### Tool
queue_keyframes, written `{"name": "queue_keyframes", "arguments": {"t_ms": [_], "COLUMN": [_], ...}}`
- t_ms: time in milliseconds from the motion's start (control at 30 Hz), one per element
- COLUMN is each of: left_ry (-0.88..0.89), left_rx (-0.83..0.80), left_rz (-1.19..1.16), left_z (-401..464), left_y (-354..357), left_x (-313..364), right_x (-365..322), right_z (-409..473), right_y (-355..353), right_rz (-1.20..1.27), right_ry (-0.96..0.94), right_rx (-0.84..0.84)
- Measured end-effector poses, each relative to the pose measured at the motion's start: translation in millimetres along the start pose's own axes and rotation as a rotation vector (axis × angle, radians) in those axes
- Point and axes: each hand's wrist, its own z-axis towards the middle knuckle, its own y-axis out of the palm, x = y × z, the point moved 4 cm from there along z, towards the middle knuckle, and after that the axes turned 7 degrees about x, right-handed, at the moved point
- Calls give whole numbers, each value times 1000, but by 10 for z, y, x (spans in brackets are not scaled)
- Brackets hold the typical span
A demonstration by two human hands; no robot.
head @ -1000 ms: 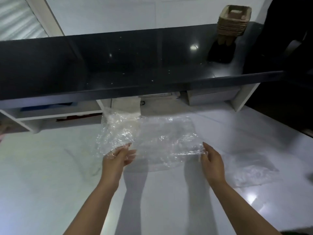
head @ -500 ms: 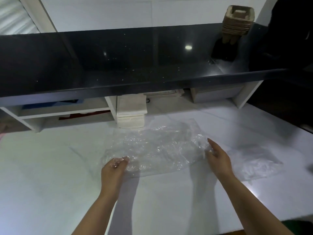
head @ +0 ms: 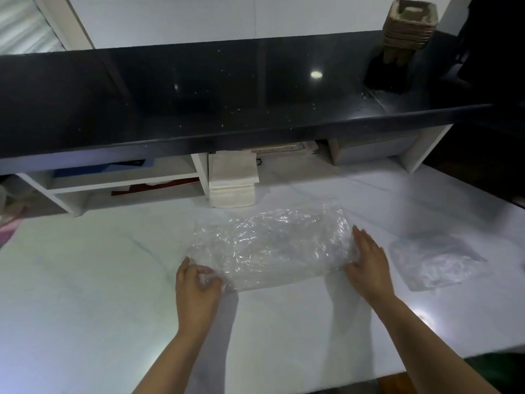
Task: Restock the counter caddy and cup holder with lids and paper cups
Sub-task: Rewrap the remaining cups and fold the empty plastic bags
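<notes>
Now the clear plastic bag (head: 270,245) lies flat on the counter (head: 85,280) — lowered since a sec ago — our left hand (head: 196,291) pinching its near corner, right hand (head: 369,265) fingers straight against its end; wrapper's empty, no cups/lids visible.

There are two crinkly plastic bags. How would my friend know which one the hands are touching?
Start at the long black counter shelf, then look down to the white table before it. The touched clear plastic bag lies mid-table between the left hand and right hand. It is bigger than the flatter second bag lying alone at the right.
</notes>
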Motion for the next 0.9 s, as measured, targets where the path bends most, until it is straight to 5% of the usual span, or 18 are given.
{"name": "queue_keyframes", "arguments": {"t_ms": [333, 667, 900], "left_ry": [123, -23, -33], "left_rx": [-291, -154, -80], "left_rz": [-50, -204, -206], "left_z": [125, 200, 295], "left_y": [145, 277, 221], "left_x": [63, 139, 148], "right_x": [-417, -356, -503], "right_z": [-97, -271, -171], "right_y": [-78, 280, 106], "right_rz": [-55, -248, -236], "right_ry": [-309, -255, -426], "right_rx": [42, -244, 197]}}
